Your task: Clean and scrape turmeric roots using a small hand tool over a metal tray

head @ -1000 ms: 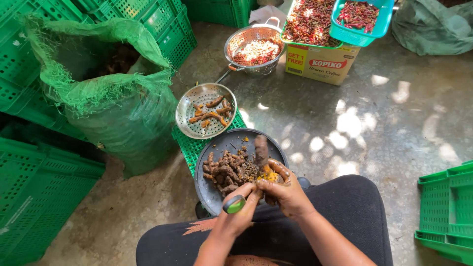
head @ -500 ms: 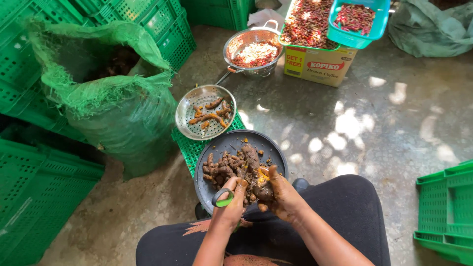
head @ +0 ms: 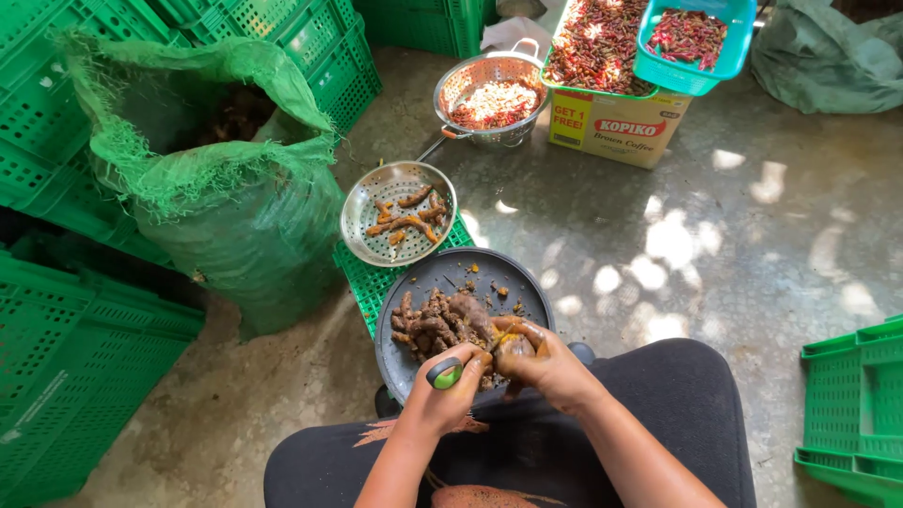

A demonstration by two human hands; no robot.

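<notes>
My left hand [head: 450, 395] grips a small tool with a green and black handle [head: 445, 374] over the near edge of a dark round pan [head: 489, 275]. My right hand [head: 546, 362] holds a brown turmeric root [head: 515, 346], fingers stained yellow. Both hands meet above the pan, tool against the root. A pile of unpeeled brown roots [head: 437, 320] lies in the pan. Beyond it a perforated metal bowl [head: 362, 202] holds several peeled orange roots [head: 404, 218].
A green mesh sack [head: 235, 216] stands open at the left among stacked green crates [head: 75, 367]. Farther off are a metal colander [head: 489, 99] of red and white bits, a cardboard box [head: 611, 127] and a teal basket [head: 691, 42] of red chillies. A green crate [head: 851, 414] lies at the right.
Both hands have drawn together over the pan's near edge; the left hand with the tool has risen to the root in the right hand.
</notes>
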